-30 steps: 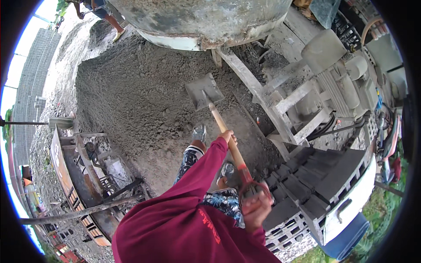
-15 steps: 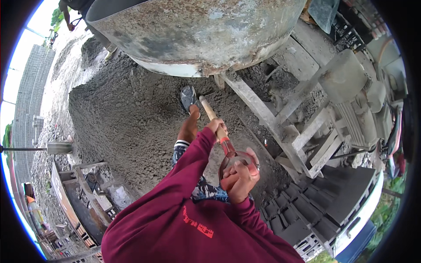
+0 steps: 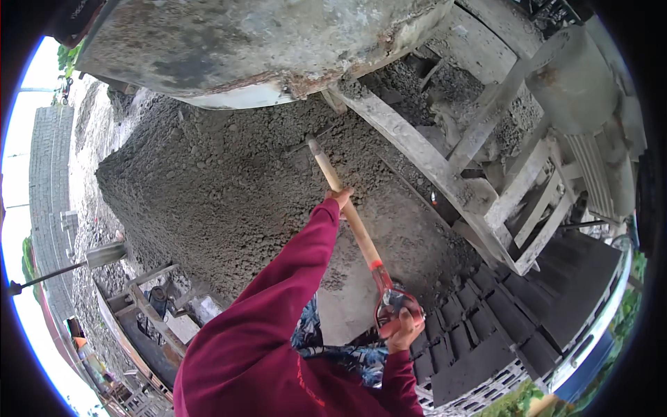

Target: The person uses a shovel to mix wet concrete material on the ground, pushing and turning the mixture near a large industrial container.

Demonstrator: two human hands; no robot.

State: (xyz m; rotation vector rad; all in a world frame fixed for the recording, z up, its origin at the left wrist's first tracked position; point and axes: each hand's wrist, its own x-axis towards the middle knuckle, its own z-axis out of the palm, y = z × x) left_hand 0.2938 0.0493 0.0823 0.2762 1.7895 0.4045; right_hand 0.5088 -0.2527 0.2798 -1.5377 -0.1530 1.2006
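A shovel with a pale wooden shaft and a red D-shaped grip slants across the middle of the view. My left hand is wrapped round the shaft partway down. On the D-grip at the near end, my right hand is closed. The far end of the shovel meets a heap of damp grey sand-like mix; a thin edge of its metal head shows there, and the rest is hidden in the mix.
A large rusty metal drum overhangs the heap's far side. At right stand a dusty metal frame and stacked dark grey slabs. Another long-handled tool lies at left, near a wooden frame.
My left hand now grips the shaft much farther from the D-grip. My right hand has come nearer my body and rightward. My foot, earlier on the mix, is out of view.
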